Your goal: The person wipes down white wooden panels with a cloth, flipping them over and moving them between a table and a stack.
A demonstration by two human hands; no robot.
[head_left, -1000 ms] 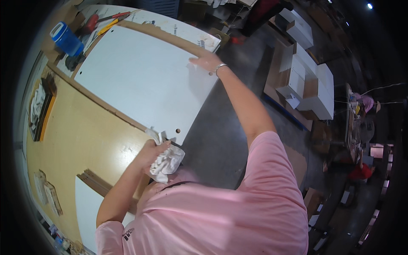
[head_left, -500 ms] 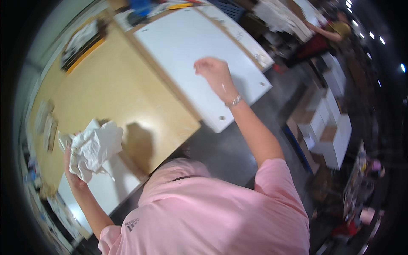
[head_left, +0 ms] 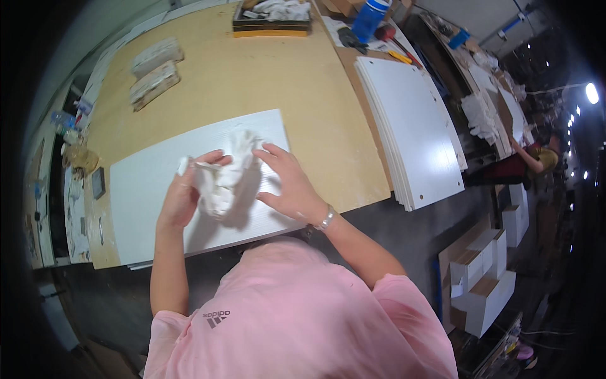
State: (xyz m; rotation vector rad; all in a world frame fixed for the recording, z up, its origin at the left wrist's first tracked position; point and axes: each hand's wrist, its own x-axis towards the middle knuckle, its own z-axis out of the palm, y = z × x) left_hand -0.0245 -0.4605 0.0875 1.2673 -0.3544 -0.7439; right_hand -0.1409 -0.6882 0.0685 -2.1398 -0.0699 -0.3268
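A crumpled white cloth [head_left: 224, 189] is between my two hands, just above a white panel [head_left: 148, 189] that lies at the near edge of the wooden table. My left hand [head_left: 181, 197] grips the cloth from its left side, fingers curled at its upper edge. My right hand [head_left: 291, 189] is at the cloth's right side with thumb and fingers spread apart. Its fingertips are close to the cloth, and slight blur hides whether they touch it. Below the cloth, a shadow falls across the panel.
Two whitish blocks [head_left: 156, 71] lie on the wooden table [head_left: 315, 107]. A dark tray [head_left: 271, 26] with white cloths sits at the far edge. Stacked white panels [head_left: 413, 136] stand to the right, near a blue container [head_left: 369, 22]. A co-worker [head_left: 533, 158] handles a panel farther right.
My left hand has brought the cloth over the white panel in front of me. My right hand has moved from above the stacked panels to the cloth. The whole view has turned.
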